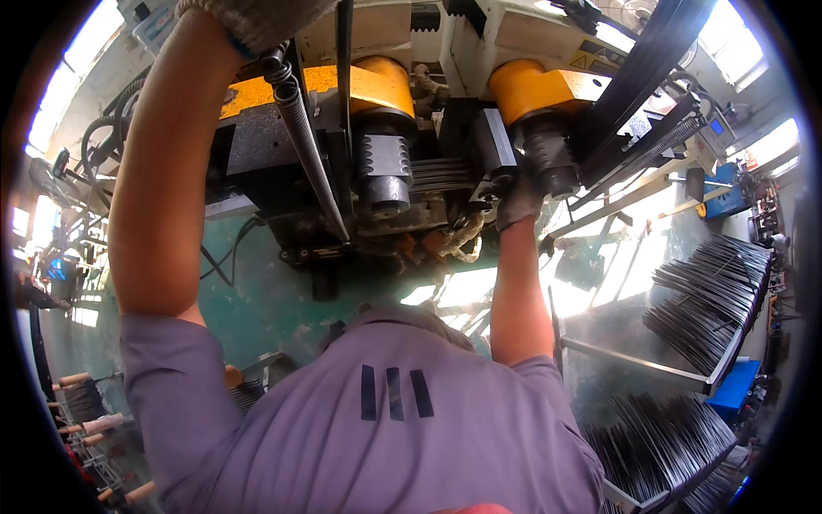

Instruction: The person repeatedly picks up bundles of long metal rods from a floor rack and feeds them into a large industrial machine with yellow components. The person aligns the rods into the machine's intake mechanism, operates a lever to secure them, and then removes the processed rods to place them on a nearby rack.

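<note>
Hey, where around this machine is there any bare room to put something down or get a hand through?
Bare green surface lies below the machine, between the raised left arm and the grey shirt. It is crowded at the yellow-capped rollers, where the gloved right hand works, and on the right, where racks of dark metal strips fill the space.

Grey knitted glove on left hand (pixel 257 17); soiled grey glove on right hand (pixel 516 199). Lilac-grey shirt (pixel 385 428) with three dark vertical bars. Yellow-orange housings (pixel 535 86) over black machine body (pixel 265 150). Teal floor (pixel 257 300). Dark metal strips (pixel 711 300) on blue-edged rack (pixel 738 385).
</note>
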Demonstrator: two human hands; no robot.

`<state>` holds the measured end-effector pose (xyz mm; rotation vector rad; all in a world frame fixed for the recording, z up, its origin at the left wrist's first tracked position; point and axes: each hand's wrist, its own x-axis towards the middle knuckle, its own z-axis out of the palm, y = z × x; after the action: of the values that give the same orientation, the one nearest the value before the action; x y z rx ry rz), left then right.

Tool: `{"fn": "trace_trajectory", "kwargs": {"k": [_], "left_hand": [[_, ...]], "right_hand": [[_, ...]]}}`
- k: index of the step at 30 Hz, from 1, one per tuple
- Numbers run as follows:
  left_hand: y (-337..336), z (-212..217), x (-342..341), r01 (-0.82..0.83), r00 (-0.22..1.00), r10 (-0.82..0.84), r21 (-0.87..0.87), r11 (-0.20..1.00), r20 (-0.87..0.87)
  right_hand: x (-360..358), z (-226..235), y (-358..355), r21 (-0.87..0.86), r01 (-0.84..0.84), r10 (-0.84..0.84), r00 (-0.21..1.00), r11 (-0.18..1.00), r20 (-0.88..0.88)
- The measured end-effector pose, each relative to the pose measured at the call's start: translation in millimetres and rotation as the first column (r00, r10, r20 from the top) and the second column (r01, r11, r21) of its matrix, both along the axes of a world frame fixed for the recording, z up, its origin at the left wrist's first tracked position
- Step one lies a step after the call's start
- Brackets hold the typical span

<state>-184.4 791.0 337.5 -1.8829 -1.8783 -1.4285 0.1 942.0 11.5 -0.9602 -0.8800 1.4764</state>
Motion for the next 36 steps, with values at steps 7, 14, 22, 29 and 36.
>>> {"fn": "trace_trajectory", "kwargs": {"k": [7,14,22,29,36], "left_hand": [[4,12,-12,0.131,0.968,-0.097,-0.134,0.982,0.232],[14,-15,-8,0.118,0.988,-0.132,0.154,0.981,0.083],[19,-9,-12,0.172,0.979,-0.177,0.065,0.983,0.098],[28,7,-14,0.109,0.979,-0.137,0.185,0.977,0.151],[29,14,-13,0.202,0.956,-0.229,0.158,0.967,0.184]], "right_hand": [[3,13,-5,0.018,-0.01,0.008,0.994,1.0,0.105],[-1,16,-7,0.045,0.032,-0.034,0.999,0.998,0.043],[1,7,-2,0.033,0.036,-0.035,0.999,0.999,-0.009],[6,-66,34,0.587,0.004,-0.35,0.807,0.81,0.477],[9,-25,15,0.032,0.008,-0.01,0.999,0.999,0.053]]}}
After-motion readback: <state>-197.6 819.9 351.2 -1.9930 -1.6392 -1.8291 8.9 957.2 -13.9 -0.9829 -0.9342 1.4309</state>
